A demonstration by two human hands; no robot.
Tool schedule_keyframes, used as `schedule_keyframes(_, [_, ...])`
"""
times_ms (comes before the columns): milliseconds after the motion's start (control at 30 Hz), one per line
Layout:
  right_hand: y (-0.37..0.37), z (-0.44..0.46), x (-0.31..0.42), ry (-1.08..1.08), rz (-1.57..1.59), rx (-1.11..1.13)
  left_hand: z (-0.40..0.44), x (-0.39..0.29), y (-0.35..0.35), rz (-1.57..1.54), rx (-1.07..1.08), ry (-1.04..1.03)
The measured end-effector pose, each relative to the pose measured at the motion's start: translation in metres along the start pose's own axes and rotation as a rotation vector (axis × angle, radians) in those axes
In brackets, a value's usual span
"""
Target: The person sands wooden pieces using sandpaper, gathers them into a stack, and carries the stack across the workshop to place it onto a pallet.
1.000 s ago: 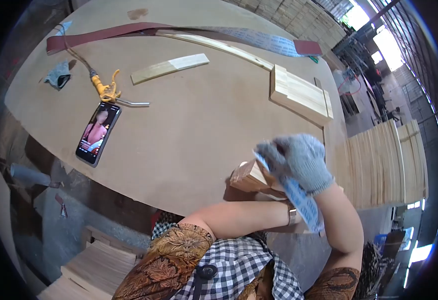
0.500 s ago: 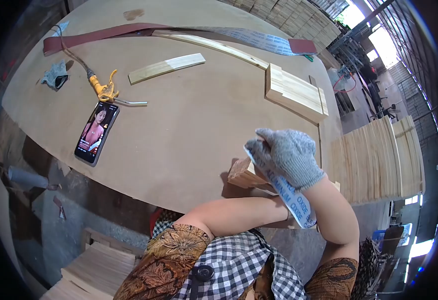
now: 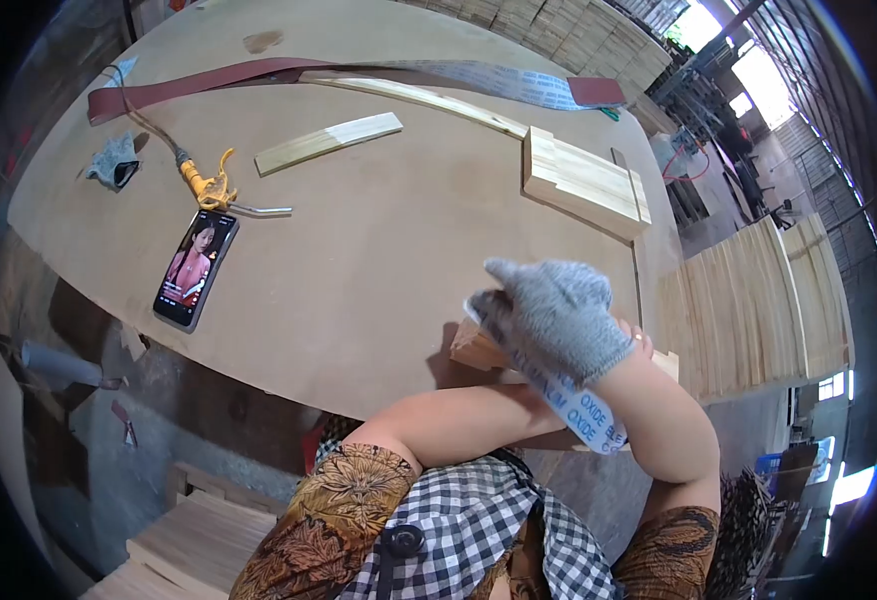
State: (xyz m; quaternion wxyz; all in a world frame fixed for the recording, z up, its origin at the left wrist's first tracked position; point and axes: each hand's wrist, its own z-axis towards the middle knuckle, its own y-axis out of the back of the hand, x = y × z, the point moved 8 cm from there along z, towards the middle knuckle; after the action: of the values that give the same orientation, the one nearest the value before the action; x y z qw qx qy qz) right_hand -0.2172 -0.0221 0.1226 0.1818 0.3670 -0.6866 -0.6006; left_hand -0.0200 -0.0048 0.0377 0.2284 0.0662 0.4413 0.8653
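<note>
My right hand, in a grey knit glove, is closed round a sandpaper strip. The strip's white printed backing hangs below the glove along my forearm. Directly beneath the glove is a wooden block near the table's front edge, its rough left end showing. Whether the strip touches the block is hidden. My left arm reaches across under the right one. Of my left hand, only bare fingers show past the right wrist, bent over the block's far side; the rest is covered.
On the table are a phone, a yellow air blow gun, a crumpled glove, a loose wood slat, stacked wood pieces and a long sanding belt. Stacked boards stand at right.
My gloved right hand has shifted slightly left with the sandpaper strip. Fingers of my left hand now show beyond the right wrist. The whole view has moved a little.
</note>
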Motion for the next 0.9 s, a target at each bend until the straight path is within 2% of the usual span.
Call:
schedule_keyframes(100, [-0.013,0.025,-0.019,-0.018,0.077,-0.143,-0.001,0.008,0.011,-0.066,-0.006,0.026])
schedule_keyframes(200, [-0.022,0.057,-0.053,-0.195,0.045,-0.018,-0.002,0.013,0.021,-0.133,-0.011,0.045])
schedule_keyframes(267, [-0.01,0.046,-0.094,-0.311,0.084,-0.151,-0.003,0.023,0.032,-0.233,-0.031,0.088])
schedule_keyframes(333, [0.003,0.026,-0.136,-0.374,0.208,-0.235,-0.005,0.041,0.044,-0.552,-0.102,0.198])
schedule_keyframes(367, [0.008,0.006,-0.158,-0.397,0.324,-0.259,-0.005,0.05,0.03,-1.112,-0.099,0.288])
schedule_keyframes(400, [0.009,-0.022,-0.181,-0.451,0.438,-0.294,-0.002,0.045,0.038,-0.858,0.073,0.23])
schedule_keyframes(467, [0.016,-0.092,-0.201,-0.516,0.496,-0.554,0.004,0.036,0.051,-0.319,0.34,0.003])
schedule_keyframes(500, [0.004,-0.121,-0.211,-0.421,0.573,-0.624,0.008,0.036,0.08,-0.41,0.232,0.014])
schedule_keyframes(533, [-0.002,-0.154,-0.211,-0.456,0.637,-0.635,0.012,0.035,0.109,-0.497,0.122,0.015])
schedule_keyframes(567, [-0.011,-0.184,-0.213,-0.51,0.66,-0.647,0.01,0.044,0.061,-0.387,0.167,0.094])
schedule_keyframes(600, [-0.031,-0.208,-0.22,-0.517,0.634,-0.712,0.011,0.04,0.065,-0.315,0.129,0.019])
schedule_keyframes(633, [-0.042,-0.23,-0.219,-0.57,0.723,-0.665,0.016,0.037,0.07,-0.295,0.196,0.027])
schedule_keyframes(667, [-0.074,-0.248,-0.229,-0.66,0.834,-0.635,0.015,0.035,0.07,-0.221,0.129,-0.001])
schedule_keyframes(700, [-0.093,-0.267,-0.234,-0.703,0.796,-0.678,0.015,0.034,0.065,-0.171,0.185,0.001])
schedule_keyframes(767, [-0.135,-0.298,-0.247,-0.823,0.891,-0.583,0.017,0.029,0.063,-0.083,0.302,0.021])
schedule_keyframes(900, [-0.193,-0.327,-0.264,-0.881,0.838,-0.666,0.004,0.052,0.034,-0.064,0.347,-0.071])
